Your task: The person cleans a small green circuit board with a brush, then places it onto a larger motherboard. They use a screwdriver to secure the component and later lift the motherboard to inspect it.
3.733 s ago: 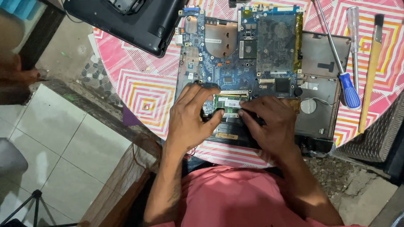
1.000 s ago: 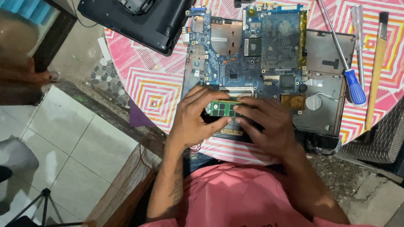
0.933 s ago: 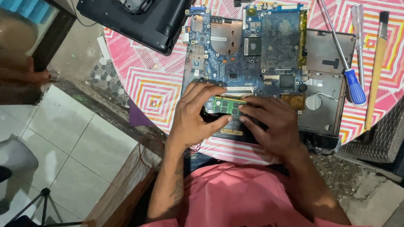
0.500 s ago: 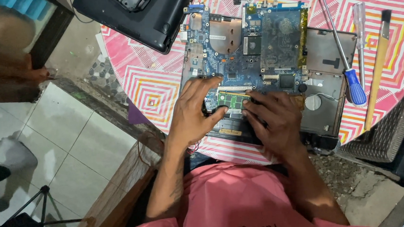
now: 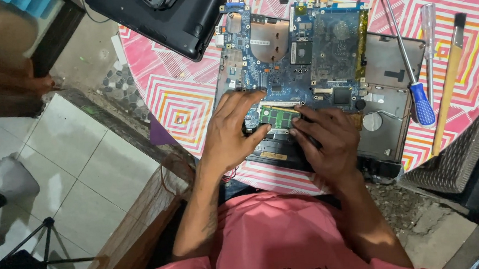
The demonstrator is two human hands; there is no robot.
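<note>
Two hands meet over a green memory module [image 5: 276,117] lying at the near edge of the blue motherboard [image 5: 295,53]. Left hand [image 5: 231,135] pinches the module's left end between thumb and fingers; right hand [image 5: 326,140] presses its right end with its fingertips. Beside them, on the pink patterned tablecloth [image 5: 176,99], lies a blue-handled screwdriver [image 5: 421,98].

Soft, even daylight falls over the round table with its pink-and-white zigzag cloth [image 5: 182,99]; colours there read bright, with no hard glare; left of the table the pale floor tiles [image 5: 69,156] look washed and slightly hazy; below the table the corners sink into dim shadow; the blue circuit board [image 5: 295,53] on the table stays fairly sharp; edges bend a little.
</note>
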